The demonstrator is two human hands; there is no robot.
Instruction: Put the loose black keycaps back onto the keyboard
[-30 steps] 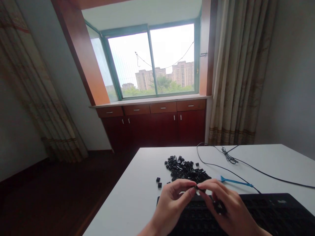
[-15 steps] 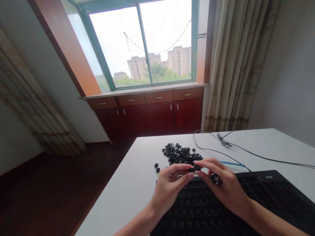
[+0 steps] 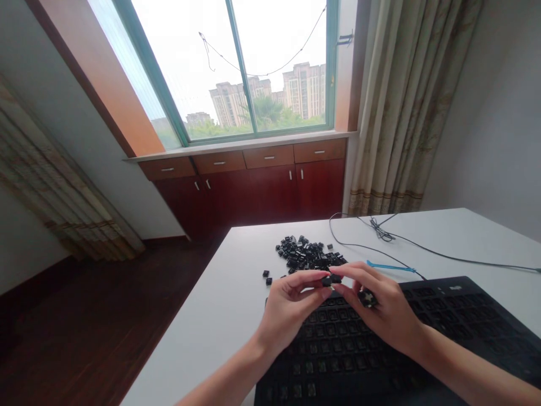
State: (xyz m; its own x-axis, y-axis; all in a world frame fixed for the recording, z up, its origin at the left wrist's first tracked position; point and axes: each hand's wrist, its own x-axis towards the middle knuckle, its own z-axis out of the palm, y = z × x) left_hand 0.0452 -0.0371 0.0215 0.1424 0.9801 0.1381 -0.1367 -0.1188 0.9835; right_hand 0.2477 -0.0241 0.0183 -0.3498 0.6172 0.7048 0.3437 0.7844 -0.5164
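Pinching black keycap (image 3: 331, 279) btwn left hand (image 3: 291, 307) & right hand (image 3: 382, 313) fingertips, just above keyboard (image 3: 443, 332) far edge. Also clamping 2nd keycap (image 3: 367, 297) in right hand curl. Prob light, stiff, slick plastic; grip by side walls.

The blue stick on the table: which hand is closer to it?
Right. The right hand is just on the near side of the blue stick; the left hand is farther off to the left.

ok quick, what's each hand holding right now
Left hand: shut, pinching a black keycap.
Right hand: shut on the same keycap, with a second dark piece tucked in its fingers.
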